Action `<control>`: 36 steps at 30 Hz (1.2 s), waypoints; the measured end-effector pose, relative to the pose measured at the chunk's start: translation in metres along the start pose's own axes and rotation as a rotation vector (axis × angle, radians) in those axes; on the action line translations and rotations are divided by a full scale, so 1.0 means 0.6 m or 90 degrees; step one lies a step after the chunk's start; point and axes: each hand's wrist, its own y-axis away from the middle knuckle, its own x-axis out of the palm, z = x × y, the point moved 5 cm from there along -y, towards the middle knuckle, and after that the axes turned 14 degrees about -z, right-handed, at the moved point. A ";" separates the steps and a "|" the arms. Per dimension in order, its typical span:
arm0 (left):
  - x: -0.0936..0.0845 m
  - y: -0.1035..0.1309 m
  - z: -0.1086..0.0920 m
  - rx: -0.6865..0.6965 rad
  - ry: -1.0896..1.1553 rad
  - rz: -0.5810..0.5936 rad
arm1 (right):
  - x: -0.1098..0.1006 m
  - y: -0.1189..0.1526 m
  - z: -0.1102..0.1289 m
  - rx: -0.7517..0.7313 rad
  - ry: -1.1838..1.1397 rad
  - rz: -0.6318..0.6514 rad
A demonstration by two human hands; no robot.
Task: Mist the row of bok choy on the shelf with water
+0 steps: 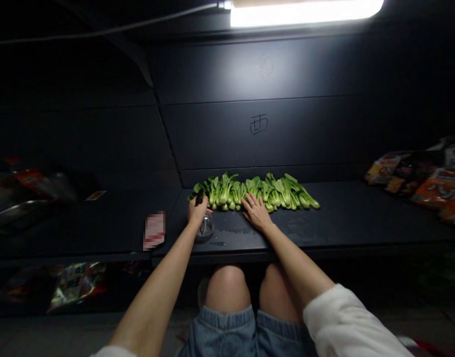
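Observation:
A row of green bok choy (pixel 227 193) lies along the back of a dark shelf (pixel 245 243), leaves toward the rear panel and pale stems toward me. At the row's left end, my left hand (pixel 198 210) is closed round a clear spray bottle (pixel 205 229) with a black top. The bottle's round body hangs below the fingers, near the shelf surface. My right hand (pixel 256 210) lies palm down with fingers spread, touching the stems near the middle of the row. Water drops wet the shelf in front of the stems.
Packaged goods (pixel 441 191) sit at the shelf's right end. To the left lie a blurred-out pink and white card (pixel 154 230), a small card (pixel 96 195) and dim packages (pixel 35 178). More packets (pixel 76 282) show below. A lit tube (pixel 305 14) hangs overhead.

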 end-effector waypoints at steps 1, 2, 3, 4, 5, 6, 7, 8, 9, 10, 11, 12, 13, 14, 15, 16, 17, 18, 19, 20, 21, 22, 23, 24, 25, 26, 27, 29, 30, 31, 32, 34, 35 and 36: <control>0.001 0.000 -0.001 -0.001 0.005 0.002 | 0.001 0.001 0.000 0.003 -0.002 -0.005; 0.002 -0.001 -0.001 -0.002 0.010 0.002 | 0.002 0.002 -0.001 0.006 -0.003 -0.011; 0.003 -0.001 -0.002 -0.003 0.013 0.000 | 0.002 0.003 -0.001 0.007 -0.005 -0.017; 0.003 -0.001 -0.002 -0.006 0.015 -0.003 | 0.003 0.004 -0.002 0.008 -0.008 -0.022; 0.002 -0.002 -0.002 -0.009 0.017 -0.006 | 0.003 0.005 -0.002 0.009 -0.009 -0.027; 0.002 -0.001 -0.002 -0.014 0.019 -0.008 | 0.004 0.005 -0.002 0.009 -0.011 -0.030; 0.001 -0.001 -0.002 -0.022 0.023 -0.010 | 0.004 0.006 -0.002 0.010 -0.012 -0.032; -0.001 -0.001 -0.002 -0.030 0.027 -0.012 | 0.003 0.006 -0.002 0.010 -0.012 -0.032; -0.002 0.000 -0.001 -0.038 0.029 -0.013 | 0.003 0.006 -0.002 0.011 -0.012 -0.033; -0.003 0.000 -0.001 -0.044 0.030 -0.013 | 0.003 0.006 -0.001 0.012 -0.012 -0.033; -0.003 0.001 -0.001 -0.048 0.027 -0.012 | 0.002 0.007 -0.001 0.014 -0.012 -0.033; -0.004 0.001 -0.001 -0.048 0.022 -0.012 | 0.002 0.007 -0.001 0.016 -0.011 -0.033; -0.004 0.001 -0.001 -0.045 0.017 -0.011 | 0.001 0.007 0.000 0.018 -0.010 -0.034; -0.004 0.001 -0.001 -0.037 0.012 -0.010 | 0.000 0.007 0.000 0.019 -0.010 -0.034; -0.003 0.001 -0.002 -0.027 0.009 -0.008 | 0.000 0.007 0.000 0.020 -0.010 -0.035; -0.002 0.000 -0.002 -0.016 0.008 -0.005 | 0.000 0.008 0.000 0.021 -0.010 -0.037; 0.000 0.000 -0.002 -0.006 0.009 -0.002 | -0.001 0.008 0.000 0.022 -0.010 -0.039; 0.001 -0.001 -0.001 0.002 0.010 0.001 | -0.001 0.008 0.000 0.024 -0.011 -0.039; 0.002 -0.002 -0.001 0.006 0.011 0.001 | -0.002 0.008 0.000 0.027 -0.012 -0.039; 0.003 -0.002 0.000 0.006 0.013 0.001 | -0.002 0.008 0.000 0.029 -0.013 -0.038; 0.003 -0.003 0.000 0.002 0.016 -0.001 | -0.002 0.008 0.000 0.032 -0.015 -0.036; 0.003 -0.004 0.001 -0.004 0.020 -0.004 | -0.002 0.007 0.000 0.034 -0.017 -0.033; 0.003 -0.005 0.002 -0.014 0.027 -0.009 | -0.003 0.007 0.000 0.036 -0.018 -0.031; 0.002 -0.006 0.003 -0.026 0.035 -0.014 | -0.003 0.007 0.000 0.039 -0.019 -0.029; 0.001 -0.007 0.004 -0.039 0.044 -0.021 | -0.004 0.007 0.000 0.041 -0.019 -0.026; 0.000 -0.008 0.006 -0.053 0.049 -0.027 | -0.004 0.007 0.000 0.044 -0.019 -0.025; -0.001 -0.009 0.008 -0.066 0.051 -0.034 | -0.004 0.007 0.001 0.045 -0.019 -0.023; -0.002 -0.010 0.012 -0.083 0.048 -0.043 | -0.005 0.007 0.001 0.047 -0.018 -0.021; -0.002 -0.011 0.013 -0.088 0.045 -0.045 | -0.005 0.007 0.001 0.047 -0.019 -0.020; -0.002 -0.011 0.014 -0.091 0.042 -0.047 | -0.006 0.006 0.001 0.047 -0.019 -0.020; -0.003 -0.011 0.015 -0.094 0.041 -0.049 | -0.006 0.006 0.001 0.048 -0.020 -0.020; -0.004 -0.010 0.013 -0.101 0.044 -0.055 | -0.006 0.007 0.001 0.049 -0.021 -0.021; -0.005 -0.009 0.011 -0.106 0.052 -0.057 | -0.006 0.007 0.000 0.049 -0.021 -0.021; -0.007 -0.008 0.009 -0.112 0.064 -0.061 | -0.006 0.007 0.000 0.050 -0.021 -0.021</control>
